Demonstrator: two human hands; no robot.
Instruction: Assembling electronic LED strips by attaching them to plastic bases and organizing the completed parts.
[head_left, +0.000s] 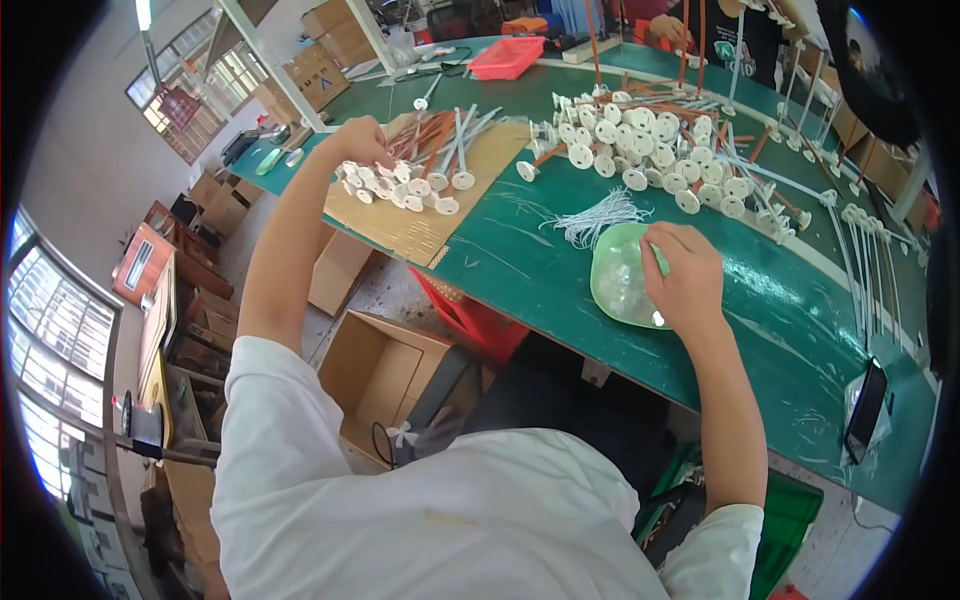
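Two bare hands worked over a green tabletop (560,290). Left hand (358,140) reached out to a bundle of white-disc rods (410,180) lying on a sheet of brown cardboard (400,225); its fingers (372,152) were curled down over the disc ends, touching them, though whether they gripped any could not be told. Right hand (685,275) rested on a shallow pale-green dish (618,275), fingers bent and bunched together over its rim; what they pinched, if anything, was hidden. Dish held small clear pieces, too small to make out. Just beside the dish, toward the far side, lay a loose bunch of thin white ties (597,215). Rods in the bundle were white and orange-brown, each ending in a round white disc. Farther right sat a much larger heap of the same disc parts (650,150). Red tray (506,57) stood at the far edge, contents unclear. Open cardboard box (385,375) sat on the floor below, and a dark phone (866,405) lay near the right edge.
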